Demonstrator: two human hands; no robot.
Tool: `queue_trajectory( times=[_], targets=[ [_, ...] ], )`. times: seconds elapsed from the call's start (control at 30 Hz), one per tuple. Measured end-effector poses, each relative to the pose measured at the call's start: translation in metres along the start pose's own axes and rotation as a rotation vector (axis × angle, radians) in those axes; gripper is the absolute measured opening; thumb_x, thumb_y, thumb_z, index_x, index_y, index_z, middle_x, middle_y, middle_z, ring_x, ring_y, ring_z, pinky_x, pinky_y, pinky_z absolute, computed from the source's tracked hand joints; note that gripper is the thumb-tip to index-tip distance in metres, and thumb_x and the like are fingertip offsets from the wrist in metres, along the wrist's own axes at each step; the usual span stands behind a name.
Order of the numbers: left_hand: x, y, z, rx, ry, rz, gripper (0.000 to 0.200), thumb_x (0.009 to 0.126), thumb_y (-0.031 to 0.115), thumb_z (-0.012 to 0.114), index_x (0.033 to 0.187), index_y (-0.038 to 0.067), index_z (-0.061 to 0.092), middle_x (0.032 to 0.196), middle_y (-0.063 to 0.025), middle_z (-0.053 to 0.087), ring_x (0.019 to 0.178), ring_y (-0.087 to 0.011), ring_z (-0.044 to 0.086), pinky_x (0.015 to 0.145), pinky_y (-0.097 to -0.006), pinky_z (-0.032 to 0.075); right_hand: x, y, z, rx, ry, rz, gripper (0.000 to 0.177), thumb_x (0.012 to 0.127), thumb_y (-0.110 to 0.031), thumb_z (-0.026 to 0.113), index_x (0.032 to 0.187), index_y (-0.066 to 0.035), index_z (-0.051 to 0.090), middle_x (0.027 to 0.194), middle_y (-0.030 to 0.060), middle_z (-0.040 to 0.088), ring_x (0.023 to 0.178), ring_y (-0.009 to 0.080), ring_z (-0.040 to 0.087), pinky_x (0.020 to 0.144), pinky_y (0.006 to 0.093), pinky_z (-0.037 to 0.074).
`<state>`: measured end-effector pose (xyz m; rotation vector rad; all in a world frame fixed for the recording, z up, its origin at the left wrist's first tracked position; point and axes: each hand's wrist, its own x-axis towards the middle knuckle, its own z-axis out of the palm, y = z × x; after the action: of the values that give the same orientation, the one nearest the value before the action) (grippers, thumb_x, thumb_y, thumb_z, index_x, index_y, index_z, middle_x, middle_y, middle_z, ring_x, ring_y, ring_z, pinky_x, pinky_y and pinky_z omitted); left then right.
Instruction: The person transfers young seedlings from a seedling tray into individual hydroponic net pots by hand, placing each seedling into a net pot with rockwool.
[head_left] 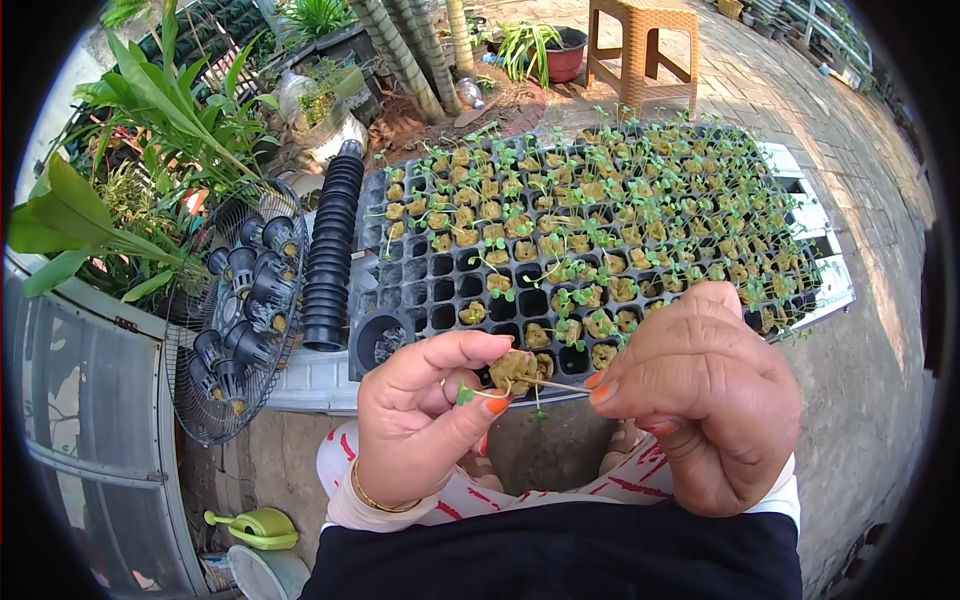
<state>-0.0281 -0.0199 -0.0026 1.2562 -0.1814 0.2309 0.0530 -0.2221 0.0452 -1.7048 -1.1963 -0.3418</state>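
Between the thumb and fingers of my left hand [425,415] is a brown grow plug [514,370] with a small green seedling [466,394] hanging from it. My right hand [705,390] pinches a thin stick [556,385], whose far end meets the plug. Both hands are over the near edge of a black seedling tray [418,292]. Many of its cells hold similar plugs with sprouts, densest at the right, while several cells at the left and front have none. A single black net pot [381,338] sits at the tray's near left corner.
A long stack of nested black pots [333,250] lies left of the tray. Beside it, a wire basket [208,436] holds several net pots. A green watering can [262,528] is on the ground at lower left. A woven-pattern stool [642,50] stands behind the table.
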Motion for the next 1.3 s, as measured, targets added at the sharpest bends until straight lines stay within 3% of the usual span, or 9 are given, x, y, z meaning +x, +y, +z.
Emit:
queue_trajectory(
  times=[0.23, 0.4, 0.7, 0.93, 1.23, 1.3],
  targets=[
    [-0.001, 0.002, 0.001, 0.021, 0.030, -0.059, 0.035, 0.085, -0.007, 0.060, 0.119, -0.009, 0.051, 0.106, -0.0138, 0.062, 0.079, -0.0062, 0.060, 0.063, -0.0170, 0.049, 0.001, 0.003, -0.002, 0.002, -0.030, -0.018, 0.015, 0.089, -0.020, 0.058, 0.084, -0.007, 0.064, 0.077, 0.0032, 0.066, 0.067, 0.0178, 0.060, 0.068, 0.0319, 0.038],
    [-0.001, 0.002, 0.000, 0.029, 0.061, -0.077, 0.035, 0.084, -0.005, 0.062, 0.118, -0.007, 0.054, 0.104, -0.0119, 0.063, 0.067, -0.0024, 0.056, 0.053, -0.0143, 0.044, 0.001, 0.001, -0.004, 0.016, 0.017, -0.017, 0.018, 0.089, -0.021, 0.057, 0.081, -0.007, 0.064, 0.073, 0.0040, 0.065, 0.064, 0.0174, 0.059, 0.067, 0.0310, 0.037],
    [0.000, 0.003, 0.001, -0.055, 0.055, -0.110, 0.034, 0.086, -0.004, 0.061, 0.118, -0.008, 0.053, 0.099, -0.0128, 0.065, 0.057, -0.0030, 0.050, 0.050, -0.0156, 0.041, -0.001, 0.004, 0.002, 0.041, 0.085, -0.021, 0.020, 0.090, -0.022, 0.057, 0.079, -0.006, 0.064, 0.073, 0.0041, 0.065, 0.063, 0.0173, 0.059, 0.066, 0.0307, 0.037],
    [0.001, 0.004, 0.000, -0.093, 0.048, -0.115, 0.034, 0.087, -0.002, 0.060, 0.119, -0.008, 0.052, 0.100, -0.0136, 0.065, 0.055, -0.0031, 0.049, 0.050, -0.0152, 0.040, -0.001, 0.005, -0.001, 0.138, 0.029, -0.035, 0.022, 0.090, -0.024, 0.057, 0.079, -0.006, 0.064, 0.073, 0.0043, 0.065, 0.063, 0.0179, 0.059, 0.066, 0.0310, 0.038],
    [0.000, 0.007, -0.004, -0.113, 0.076, -0.084, 0.033, 0.087, 0.000, 0.060, 0.118, -0.008, 0.052, 0.102, -0.0176, 0.065, 0.054, -0.0036, 0.048, 0.049, -0.0151, 0.040, -0.002, 0.006, 0.002, 0.259, 0.107, 0.043, 0.026, 0.089, -0.027, 0.059, 0.076, -0.005, 0.064, 0.069, 0.0055, 0.065, 0.061, 0.0182, 0.060, 0.062, 0.0302, 0.040],
    [-0.002, 0.007, -0.012, -0.111, 0.038, -0.049, 0.036, 0.087, 0.006, 0.059, 0.118, -0.009, 0.048, 0.103, -0.0267, 0.062, 0.059, -0.0159, 0.059, 0.056, -0.0250, 0.051, -0.002, 0.005, 0.000, 0.279, 0.049, 0.068, 0.027, 0.088, -0.027, 0.059, 0.075, -0.004, 0.064, 0.069, 0.0055, 0.065, 0.061, 0.0185, 0.060, 0.062, 0.0303, 0.039]
  ],
)
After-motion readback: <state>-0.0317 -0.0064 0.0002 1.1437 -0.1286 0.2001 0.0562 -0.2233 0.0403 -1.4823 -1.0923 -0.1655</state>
